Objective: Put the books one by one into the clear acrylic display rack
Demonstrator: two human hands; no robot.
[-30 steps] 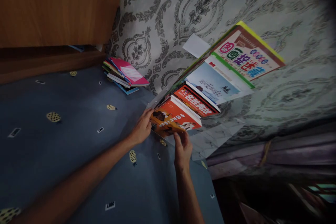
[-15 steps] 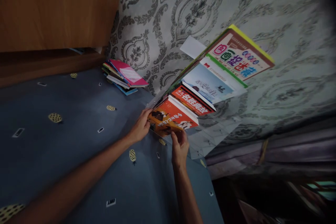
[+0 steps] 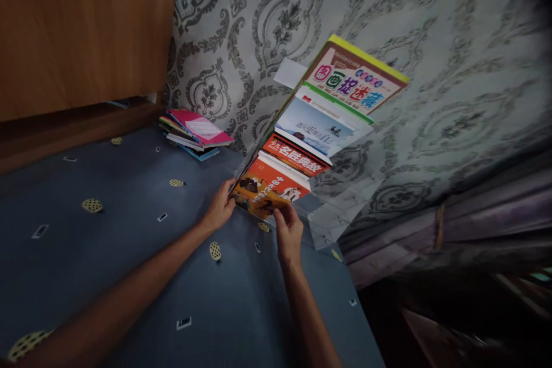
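An orange book (image 3: 271,184) with Chinese lettering and drawn figures leans at the front of a clear plastic book rack (image 3: 332,213). My left hand (image 3: 221,206) is closed at the book's left edge, its fingertips partly hidden behind it. With thumb and fingers pinched, my right hand (image 3: 288,231) holds the book's lower right part. Behind stand a red-orange book (image 3: 297,155), a pale blue book (image 3: 308,129) and a taller brown-bordered book (image 3: 353,83) with a yellow edge, stepped upward in rows.
To the left, a loose stack of books (image 3: 198,129) with a pink one on top lies against the patterned wall (image 3: 284,17). A wooden cabinet (image 3: 81,34) overhangs the back left. The blue tabletop cloth (image 3: 129,253) ends at the right, near a curtain (image 3: 401,241).
The view has shifted, so the rack and books sit further left. The orange book's lower right part, curled before, now looks flatter. Both hands stay on it.
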